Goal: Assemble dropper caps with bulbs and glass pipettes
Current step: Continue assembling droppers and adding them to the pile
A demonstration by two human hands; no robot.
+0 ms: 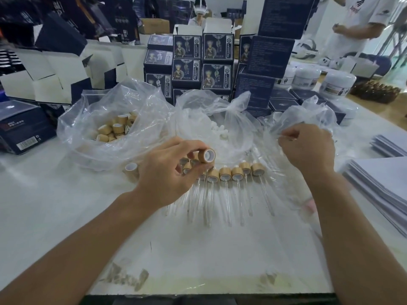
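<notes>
White table point(66, 205) amid stacked boxes point(202, 62)

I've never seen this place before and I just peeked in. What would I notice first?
Probably the left hand in the middle, which pinches a small wooden cap up off the table. Just behind it lies a row of finished droppers, their glass tubes pointing toward the person. Behind them sits a clear bag of wooden caps on the left, and the right hand grips another clear plastic bag on the right.
</notes>
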